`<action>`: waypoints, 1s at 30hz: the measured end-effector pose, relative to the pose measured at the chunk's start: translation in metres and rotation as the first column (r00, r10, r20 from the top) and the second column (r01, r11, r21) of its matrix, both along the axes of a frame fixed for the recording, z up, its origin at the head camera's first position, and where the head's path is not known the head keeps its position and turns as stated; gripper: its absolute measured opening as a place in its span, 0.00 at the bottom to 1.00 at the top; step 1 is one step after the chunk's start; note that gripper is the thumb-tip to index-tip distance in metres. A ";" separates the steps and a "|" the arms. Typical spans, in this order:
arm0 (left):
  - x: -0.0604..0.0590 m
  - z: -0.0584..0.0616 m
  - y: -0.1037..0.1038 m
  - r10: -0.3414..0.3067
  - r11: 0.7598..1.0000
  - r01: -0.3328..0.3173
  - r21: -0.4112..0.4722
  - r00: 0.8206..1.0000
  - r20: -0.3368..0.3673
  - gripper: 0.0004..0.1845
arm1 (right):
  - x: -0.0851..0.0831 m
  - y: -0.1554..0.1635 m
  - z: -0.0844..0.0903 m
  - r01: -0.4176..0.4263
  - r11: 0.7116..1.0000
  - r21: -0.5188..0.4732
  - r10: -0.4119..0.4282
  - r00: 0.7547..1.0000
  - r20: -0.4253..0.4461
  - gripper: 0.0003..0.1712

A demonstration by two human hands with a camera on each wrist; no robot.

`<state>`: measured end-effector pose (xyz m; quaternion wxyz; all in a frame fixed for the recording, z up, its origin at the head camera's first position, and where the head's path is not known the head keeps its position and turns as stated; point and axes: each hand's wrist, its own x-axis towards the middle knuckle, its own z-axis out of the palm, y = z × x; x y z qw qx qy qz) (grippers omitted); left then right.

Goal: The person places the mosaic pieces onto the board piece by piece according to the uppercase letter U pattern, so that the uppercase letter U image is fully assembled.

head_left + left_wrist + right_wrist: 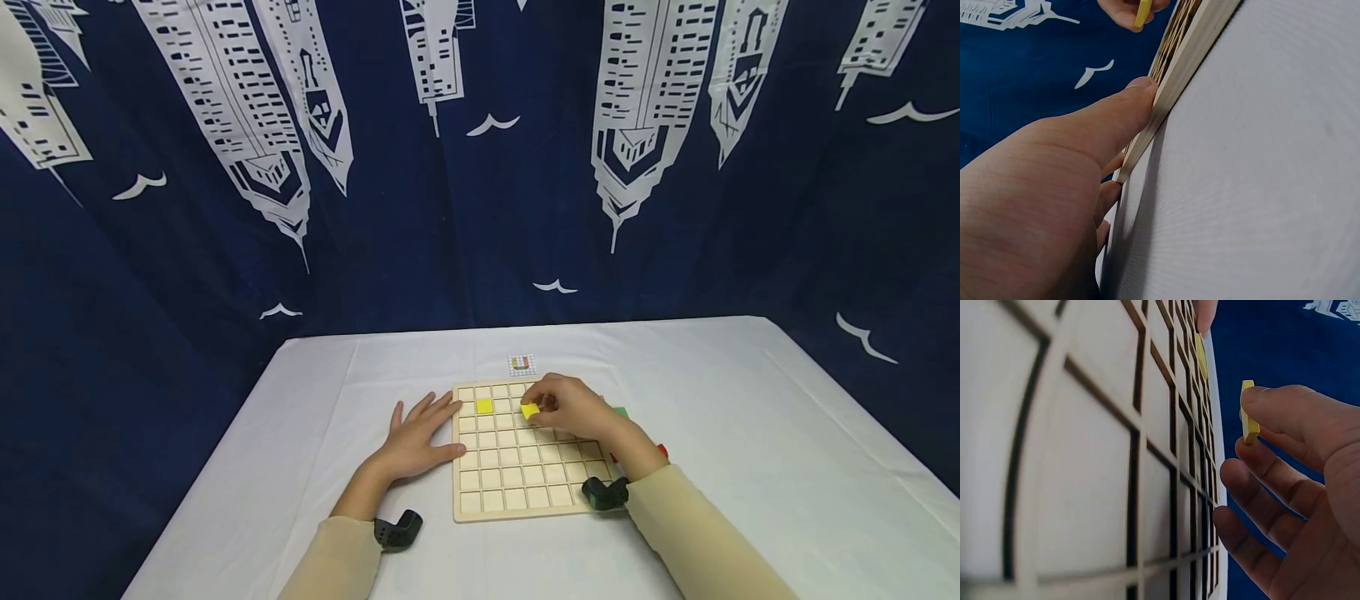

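A wooden grid board [510, 479] lies on the white table. One yellow square tile [484, 406] sits in a cell near its upper left. My right hand [573, 408] pinches a second yellow tile [1249, 412] between thumb and fingertip, and the right wrist view shows it apart from the grid. On the board's left edge rest the thumb and fingertips of my left hand [416, 442], its fingers spread and straight. In the left wrist view the thumb [1125, 112] touches the wooden rim [1179, 78].
Behind the board lies a small printed grid card [521, 365] with a coloured pattern. Right of the board, partly hidden by my right arm, are green [622, 412] and red pieces [662, 450]. A dark blue patterned curtain [465, 217] hangs behind the table.
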<state>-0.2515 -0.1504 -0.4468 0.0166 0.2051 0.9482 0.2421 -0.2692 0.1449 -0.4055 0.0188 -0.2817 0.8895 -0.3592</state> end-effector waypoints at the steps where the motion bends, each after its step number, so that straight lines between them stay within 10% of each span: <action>1: 0.000 0.000 0.000 0.000 1.000 0.000 0.000 1.000 0.000 0.40 | 0.000 -0.002 0.000 -0.003 1.000 -0.001 0.003 1.000 0.000 0.14; 30: -0.003 -0.004 -0.002 -0.006 1.000 0.006 -0.022 1.000 0.008 0.41 | -0.005 -0.064 -0.003 0.096 0.976 0.194 -0.089 0.995 -0.047 0.11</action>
